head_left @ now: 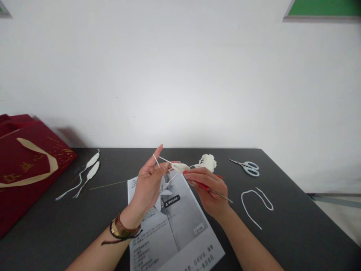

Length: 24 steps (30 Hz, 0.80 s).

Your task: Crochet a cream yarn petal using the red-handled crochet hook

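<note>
Between my two hands is a small white crocheted piece point(181, 167), shaped like a petal. My left hand point(150, 180) pinches its left end, with the index finger raised and a strand of white yarn point(164, 159) looped round that finger. In my right hand point(210, 188) is a crochet hook point(203, 185) with a red grip, its metal shaft sticking out at the lower right. The hook's tip is hidden at the crocheted piece. Behind my right hand lies a loose heap of white yarn point(208, 162). A printed sheet point(194, 222) lies under both hands.
Scissors point(248, 166) and a cut length of white cord point(251, 191) lie at the right. To the left are two finished-looking white petal pieces point(93, 170) with tails, a thin green wire point(108, 185) and a dark red gift bag point(31, 165). A white wall point(180, 75) stands behind the table.
</note>
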Each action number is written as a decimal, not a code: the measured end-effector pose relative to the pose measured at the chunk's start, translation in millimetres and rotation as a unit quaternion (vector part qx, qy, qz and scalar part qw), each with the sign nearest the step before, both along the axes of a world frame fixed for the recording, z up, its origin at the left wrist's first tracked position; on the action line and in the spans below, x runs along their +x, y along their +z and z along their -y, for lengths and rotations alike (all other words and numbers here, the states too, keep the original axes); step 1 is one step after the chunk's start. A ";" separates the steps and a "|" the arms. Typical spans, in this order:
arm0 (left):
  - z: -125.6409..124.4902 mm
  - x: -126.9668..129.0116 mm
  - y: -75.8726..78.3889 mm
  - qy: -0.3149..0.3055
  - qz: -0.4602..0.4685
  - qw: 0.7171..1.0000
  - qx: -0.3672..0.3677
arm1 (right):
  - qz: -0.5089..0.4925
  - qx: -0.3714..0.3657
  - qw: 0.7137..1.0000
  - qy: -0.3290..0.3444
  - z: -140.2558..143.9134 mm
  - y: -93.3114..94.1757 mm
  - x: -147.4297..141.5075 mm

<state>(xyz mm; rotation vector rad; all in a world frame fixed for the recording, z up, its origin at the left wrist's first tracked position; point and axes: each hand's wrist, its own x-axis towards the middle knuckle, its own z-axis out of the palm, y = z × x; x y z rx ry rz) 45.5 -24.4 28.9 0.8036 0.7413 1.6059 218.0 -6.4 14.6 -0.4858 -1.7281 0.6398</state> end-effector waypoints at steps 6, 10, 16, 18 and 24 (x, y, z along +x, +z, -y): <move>-1.8 0.8 -4.1 0.046 -0.028 0.999 0.004 | 0.009 -0.016 1.000 0.011 1.0 5.2 1.9; -0.9 -1.2 -4.8 0.038 -0.031 0.999 0.003 | -0.011 -0.066 0.997 0.040 -4.4 3.0 5.5; 0.4 -0.8 -3.6 0.025 -0.034 0.999 -0.005 | -0.039 -0.106 0.991 0.068 -7.1 3.0 8.0; 0.0 -0.5 -4.0 0.030 -0.041 0.999 0.000 | -0.036 -0.100 0.992 0.062 -6.2 4.9 8.1; 0.4 -2.5 -2.9 -0.012 -0.004 1.000 -0.015 | -0.057 -0.101 0.991 0.070 -6.9 5.0 6.2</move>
